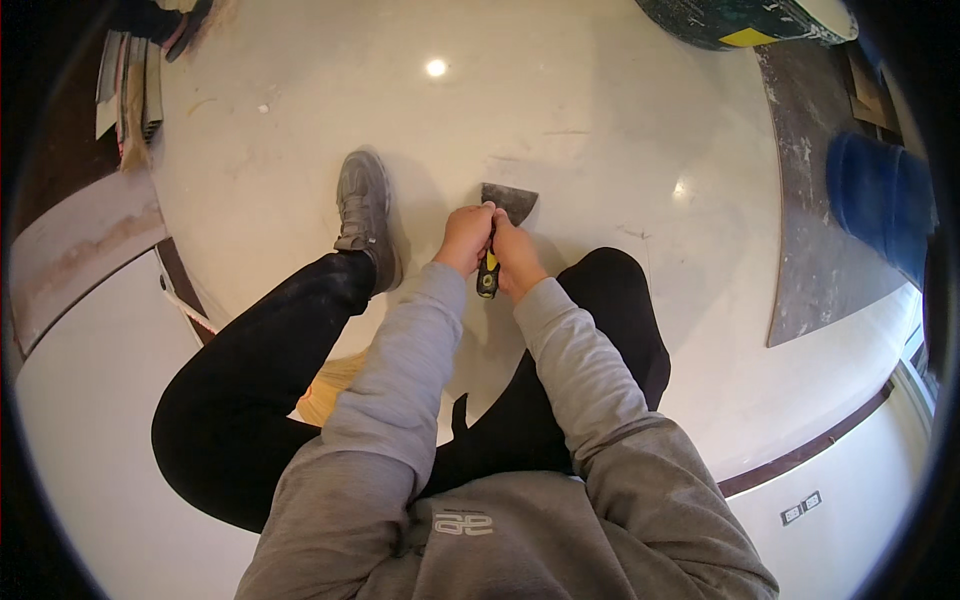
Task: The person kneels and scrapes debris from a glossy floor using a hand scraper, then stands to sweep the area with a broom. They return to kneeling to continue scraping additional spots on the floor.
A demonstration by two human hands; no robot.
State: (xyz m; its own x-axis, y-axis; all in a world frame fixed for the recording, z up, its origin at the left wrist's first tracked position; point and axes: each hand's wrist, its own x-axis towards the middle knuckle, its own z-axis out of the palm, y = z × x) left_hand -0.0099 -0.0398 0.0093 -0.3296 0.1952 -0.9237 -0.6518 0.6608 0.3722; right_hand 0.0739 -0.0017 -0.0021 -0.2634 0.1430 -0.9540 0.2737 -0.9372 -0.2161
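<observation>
The left hand [465, 238] and right hand [517, 262] wrap one shared grip around the putty knife [514, 203], between left shoe [362, 200] and right knee [622, 280], blade aimed far over the pale floor [610, 130], presumably so both arms steady it evenly.

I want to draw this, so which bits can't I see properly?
- Scraper: head view; left hand and right hand hide part of its handle.
- Dark bucket: head view; the top picture edge cuts it off.
- Yellow bristles: head view; left leg and left sleeve cover the rest.
- Right shoe: head view; out of sight, probably behind the bent right leg.
</observation>
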